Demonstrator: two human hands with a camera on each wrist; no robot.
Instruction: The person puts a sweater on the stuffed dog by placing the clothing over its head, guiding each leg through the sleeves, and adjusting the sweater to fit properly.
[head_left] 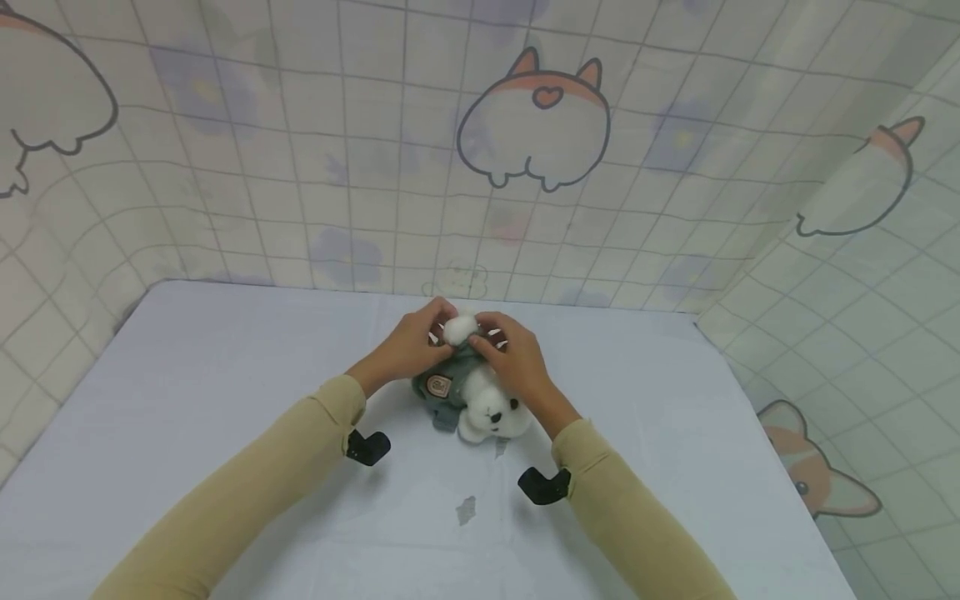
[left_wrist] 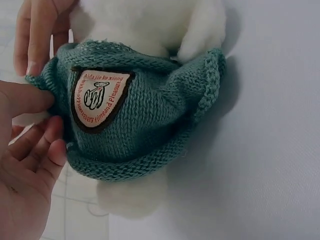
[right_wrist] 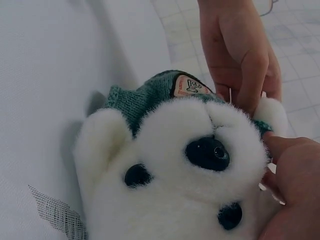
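A white plush bear (head_left: 487,408) lies on the table in a green knitted sweater (left_wrist: 130,120) with a shield-shaped patch (left_wrist: 100,97) on its front. One white paw (head_left: 459,329) sticks up between the two hands. My left hand (head_left: 415,339) holds the sweater beside that paw, its thumb and fingertips against the knit in the left wrist view. On the other side, my right hand (head_left: 519,358) pinches the sweater's edge (right_wrist: 262,127) near the same paw. The bear's face, with its dark nose (right_wrist: 207,153), points toward the right wrist camera. My fingers partly hide the raised paw.
The bear rests on a white-covered table (head_left: 645,467). A grey patch (head_left: 466,510) shows on the cover in front of it. Behind the table hangs a checked curtain (head_left: 390,200) with cartoon animals. Black camera mounts (head_left: 543,486) sit at both wrists.
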